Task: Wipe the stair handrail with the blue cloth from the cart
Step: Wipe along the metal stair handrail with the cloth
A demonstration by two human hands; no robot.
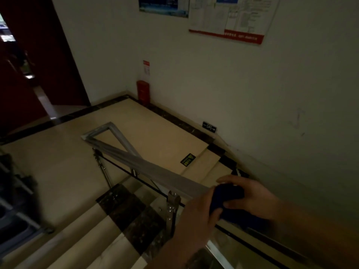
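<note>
A grey handrail (147,167) slopes down from the lower right toward a landing, where it bends into a triangular loop. The blue cloth (225,197) is wrapped over the rail at its near end. My left hand (196,212) grips the cloth from the near side, fingers curled over it. From the far side my right hand (250,197) closes around the same cloth, with the thumb pressed on top. Both hands hide the rail beneath the cloth, and a trailing part of the cloth hangs below my right wrist.
Glass panels with metal brackets (172,206) stand under the rail. Beige steps with dark marble strips (124,214) descend at lower left. A cart (17,200) stands at the left edge. A red box (143,90) sits in the landing corner beside an open dark-red door (44,55).
</note>
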